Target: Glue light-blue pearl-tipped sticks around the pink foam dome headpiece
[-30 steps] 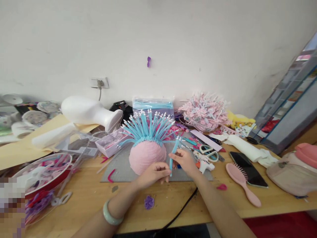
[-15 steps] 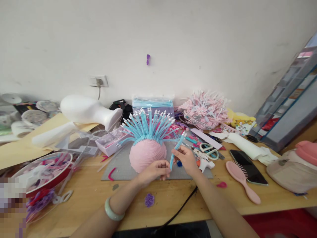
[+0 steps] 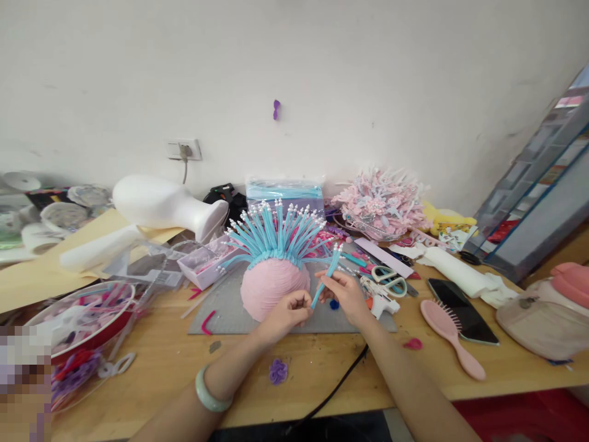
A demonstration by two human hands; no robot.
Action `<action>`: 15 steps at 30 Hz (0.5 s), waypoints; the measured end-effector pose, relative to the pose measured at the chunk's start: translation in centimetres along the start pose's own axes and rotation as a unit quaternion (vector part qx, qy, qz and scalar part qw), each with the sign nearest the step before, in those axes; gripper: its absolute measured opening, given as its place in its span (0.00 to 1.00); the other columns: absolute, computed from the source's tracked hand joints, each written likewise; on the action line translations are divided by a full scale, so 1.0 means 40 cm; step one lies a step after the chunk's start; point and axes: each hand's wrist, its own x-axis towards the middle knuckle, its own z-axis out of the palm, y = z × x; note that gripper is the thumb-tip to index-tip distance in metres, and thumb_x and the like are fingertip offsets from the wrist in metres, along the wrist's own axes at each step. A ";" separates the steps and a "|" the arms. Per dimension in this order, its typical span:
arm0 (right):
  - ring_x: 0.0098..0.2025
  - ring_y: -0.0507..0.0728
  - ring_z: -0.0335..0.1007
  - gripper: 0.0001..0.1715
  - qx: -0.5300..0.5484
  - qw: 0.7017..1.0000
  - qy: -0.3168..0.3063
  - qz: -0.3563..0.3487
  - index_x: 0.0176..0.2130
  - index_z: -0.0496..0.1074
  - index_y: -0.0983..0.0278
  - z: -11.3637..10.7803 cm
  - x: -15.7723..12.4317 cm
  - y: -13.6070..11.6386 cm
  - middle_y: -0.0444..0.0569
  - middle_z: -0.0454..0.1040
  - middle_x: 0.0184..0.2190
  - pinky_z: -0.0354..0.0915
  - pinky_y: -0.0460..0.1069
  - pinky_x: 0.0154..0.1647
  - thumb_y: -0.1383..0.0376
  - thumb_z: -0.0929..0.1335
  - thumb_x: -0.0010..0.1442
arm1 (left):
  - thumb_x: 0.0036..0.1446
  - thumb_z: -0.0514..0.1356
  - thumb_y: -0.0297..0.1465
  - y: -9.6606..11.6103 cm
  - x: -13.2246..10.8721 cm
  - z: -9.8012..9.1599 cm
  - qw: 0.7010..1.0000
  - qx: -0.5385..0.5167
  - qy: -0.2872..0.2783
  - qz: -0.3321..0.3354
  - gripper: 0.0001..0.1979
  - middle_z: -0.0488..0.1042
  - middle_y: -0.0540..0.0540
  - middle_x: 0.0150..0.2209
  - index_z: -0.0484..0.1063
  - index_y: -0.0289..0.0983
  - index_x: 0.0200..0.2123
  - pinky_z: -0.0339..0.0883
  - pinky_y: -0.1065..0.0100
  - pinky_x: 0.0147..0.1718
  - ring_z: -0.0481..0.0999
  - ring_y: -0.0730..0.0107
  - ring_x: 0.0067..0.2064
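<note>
With the right hand (image 3: 347, 294), pinches a bundle of blue pipe cleaners (image 3: 332, 266) with white beaded tips, slanting it toward 1 o'clock. Curls the left hand (image 3: 292, 312) toward 8 o'clock, beside the lower end; cannot tell whether gripping it. Holds the bundle over the grey mat (image 3: 224, 314), near the pink wrapped dome (image 3: 269, 291) at 9 o'clock and the fan of matching beaded stems (image 3: 278, 236) at 10. Seems to be at evening or shaping that lower end. Probably calls next for a firm pinch there, keeping the tips gathered. Leaves the white glue gun (image 3: 384, 302) untouched at 4 o'clock.
</note>
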 end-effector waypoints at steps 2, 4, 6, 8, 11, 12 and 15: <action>0.20 0.50 0.66 0.19 -0.004 1.000 -0.004 -0.001 0.32 0.73 0.64 -0.002 0.001 0.000 0.41 0.70 0.18 0.64 0.46 0.23 0.53 0.70 0.44 | 0.43 0.59 0.35 -0.003 0.000 0.002 1.000 0.019 -0.002 -0.003 0.12 0.58 0.59 0.16 0.58 0.36 0.22 0.51 0.76 0.18 0.58 0.82 0.18; 0.20 0.50 0.66 0.18 -0.015 1.000 -0.003 -0.006 0.30 0.73 0.64 -0.003 0.003 0.000 0.41 0.70 0.17 0.64 0.46 0.23 0.53 0.70 0.44 | 0.45 0.60 0.37 -0.005 -0.001 0.005 0.999 0.035 -0.008 -0.011 0.13 0.61 0.58 0.16 0.59 0.37 0.24 0.52 0.76 0.18 0.60 0.82 0.18; 0.19 0.50 0.66 0.17 -0.032 0.999 -0.001 -0.012 0.27 0.72 0.64 -0.003 0.004 0.000 0.41 0.70 0.17 0.64 0.46 0.24 0.53 0.70 0.45 | 0.46 0.59 0.41 -0.005 -0.002 0.008 0.999 0.041 -0.014 -0.018 0.14 0.63 0.57 0.15 0.60 0.37 0.25 0.54 0.76 0.17 0.62 0.80 0.17; 0.19 0.50 0.66 0.17 -0.047 0.999 -0.005 -0.016 0.24 0.70 0.64 -0.003 0.005 0.000 0.41 0.70 0.16 0.64 0.46 0.24 0.52 0.70 0.46 | 0.47 0.58 0.45 -0.005 -0.001 0.009 0.999 0.040 -0.020 -0.016 0.17 0.64 0.56 0.15 0.61 0.36 0.25 0.55 0.75 0.17 0.63 0.79 0.17; 0.19 0.50 0.66 0.19 -0.064 0.998 -0.013 -0.015 0.22 0.68 0.64 -0.002 0.004 -0.001 0.41 0.70 0.16 0.64 0.46 0.24 0.51 0.70 0.44 | 0.47 0.57 0.49 -0.003 0.000 0.008 0.999 0.030 -0.019 -0.002 0.21 0.67 0.54 0.17 0.63 0.35 0.25 0.57 0.75 0.17 0.65 0.79 0.17; 0.19 0.50 0.66 0.19 -0.068 0.997 -0.014 -0.013 0.21 0.68 0.64 -0.001 0.003 -0.002 0.41 0.70 0.16 0.64 0.47 0.24 0.51 0.71 0.43 | 0.47 0.57 0.49 -0.003 0.000 0.009 1.000 0.026 -0.017 0.000 0.21 0.68 0.53 0.18 0.63 0.35 0.25 0.57 0.75 0.17 0.66 0.80 0.17; 0.19 0.50 0.65 0.20 -0.080 0.997 -0.010 -0.008 0.21 0.67 0.64 0.003 0.001 -0.006 0.41 0.69 0.15 0.64 0.46 0.24 0.51 0.72 0.41 | 0.47 0.57 0.49 -0.004 0.000 0.010 1.000 0.010 -0.007 -0.012 0.21 0.73 0.50 0.23 0.63 0.35 0.28 0.56 0.75 0.17 0.67 0.80 0.17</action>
